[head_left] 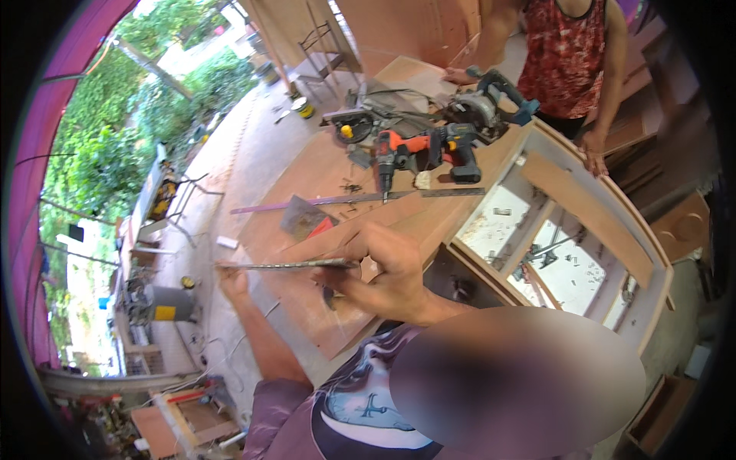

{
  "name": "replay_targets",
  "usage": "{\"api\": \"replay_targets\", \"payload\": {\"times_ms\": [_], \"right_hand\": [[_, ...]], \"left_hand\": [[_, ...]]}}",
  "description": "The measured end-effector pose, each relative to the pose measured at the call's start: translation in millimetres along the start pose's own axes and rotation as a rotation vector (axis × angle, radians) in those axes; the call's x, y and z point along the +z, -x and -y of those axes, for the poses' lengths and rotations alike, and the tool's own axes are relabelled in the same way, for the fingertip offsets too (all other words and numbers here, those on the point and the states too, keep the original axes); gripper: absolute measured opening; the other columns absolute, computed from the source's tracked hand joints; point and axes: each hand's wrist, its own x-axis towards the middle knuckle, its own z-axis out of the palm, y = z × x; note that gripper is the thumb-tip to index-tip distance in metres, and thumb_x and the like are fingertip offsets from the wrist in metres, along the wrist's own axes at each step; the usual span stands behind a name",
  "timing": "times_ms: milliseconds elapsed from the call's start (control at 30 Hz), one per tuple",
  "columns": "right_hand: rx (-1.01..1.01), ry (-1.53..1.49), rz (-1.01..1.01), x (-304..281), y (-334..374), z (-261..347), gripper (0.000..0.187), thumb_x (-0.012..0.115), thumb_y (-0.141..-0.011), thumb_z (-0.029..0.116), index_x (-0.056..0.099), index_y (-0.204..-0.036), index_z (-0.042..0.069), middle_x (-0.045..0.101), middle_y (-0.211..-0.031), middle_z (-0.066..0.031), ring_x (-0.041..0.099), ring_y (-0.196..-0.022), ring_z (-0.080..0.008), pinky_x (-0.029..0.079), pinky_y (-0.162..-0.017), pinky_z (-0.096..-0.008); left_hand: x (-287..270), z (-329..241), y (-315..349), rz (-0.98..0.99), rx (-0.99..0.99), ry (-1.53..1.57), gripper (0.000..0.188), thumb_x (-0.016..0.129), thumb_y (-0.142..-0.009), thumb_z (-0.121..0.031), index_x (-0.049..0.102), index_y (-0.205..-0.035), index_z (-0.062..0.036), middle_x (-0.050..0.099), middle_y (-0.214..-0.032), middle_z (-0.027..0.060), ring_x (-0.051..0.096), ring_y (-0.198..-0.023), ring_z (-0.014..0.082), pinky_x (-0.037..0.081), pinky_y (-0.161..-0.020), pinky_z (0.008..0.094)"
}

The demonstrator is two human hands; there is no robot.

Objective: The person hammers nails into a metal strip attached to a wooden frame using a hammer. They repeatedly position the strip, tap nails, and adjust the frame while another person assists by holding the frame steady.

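Observation:
A thin, flat, dark strip (287, 265), seen nearly edge-on, spans the space between my two hands above the wooden panel (307, 169). My right hand (391, 272) is closed round its right end, thumb and fingers pinching it. At the opposite end, my left hand (234, 282) grips it, though most of those fingers are hidden. What kind of strip it is cannot be made out. Just beyond it lies a clear plastic bag (300, 218) with a red piece. A long metal ruler (452, 192) lies across the panel.
A red drill (395, 149), a second driver (460, 153) and a circular saw (491, 103) lie farther back. On the right stands a wooden cabinet frame (659, 295), with screws inside. Another person in a red patterned top (563, 57) rests one hand (594, 152) on it.

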Motion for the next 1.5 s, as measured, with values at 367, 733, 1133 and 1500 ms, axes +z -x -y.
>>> {"api": "replay_targets", "payload": {"times_ms": [367, 733, 1133, 1500], "right_hand": [[-0.173, -0.120, 0.007, -39, -22, -19, 0.023, 0.087, -0.086, 0.001, 0.065, -0.090, 0.006, 0.058, -0.074, -0.0073, 0.061, -0.060, -0.0195, 0.047, -0.054, -0.0342], [0.955, 0.064, -0.652, -261, 103, -255, 0.036, 0.082, -0.103, 0.032, 0.065, -0.083, 0.007, 0.067, -0.075, -0.0029, 0.062, -0.058, -0.0110, 0.047, -0.049, -0.0278], [1.081, 0.252, -0.612, -264, 132, -285, 0.038, 0.082, -0.102, 0.039, 0.063, -0.086, 0.010, 0.064, -0.074, -0.0009, 0.062, -0.058, -0.0116, 0.050, -0.047, -0.0277], [1.048, 0.358, -0.707, -282, 139, -299, 0.037, 0.078, -0.104, 0.046, 0.063, -0.094, 0.014, 0.061, -0.081, 0.0026, 0.063, -0.066, -0.0122, 0.055, -0.057, -0.0319]], "left_hand": [[-5, 84, 71, -0.256, 0.329, -0.308, 0.021, 0.067, -0.110, -0.022, 0.079, -0.114, -0.0044, 0.082, -0.107, 0.0086, 0.078, -0.095, 0.0185, 0.065, -0.086, 0.0301], [-40, 229, 214, -0.651, -0.265, -1.260, 0.015, 0.082, -0.102, -0.022, 0.075, -0.113, -0.0142, 0.079, -0.093, -0.0045, 0.072, -0.078, 0.0041, 0.046, -0.053, 0.0152], [-19, 250, 191, -0.660, 0.057, -2.166, 0.047, 0.092, -0.090, -0.045, 0.074, -0.089, -0.0023, 0.070, -0.075, 0.0038, 0.062, -0.067, 0.0178, 0.053, -0.067, 0.0346], [-50, 236, 258, -0.076, 0.136, -2.278, 0.037, 0.088, -0.088, -0.012, 0.061, -0.112, -0.0061, 0.061, -0.085, 0.0054, 0.060, -0.070, 0.0189, 0.053, -0.070, 0.0370]]}}
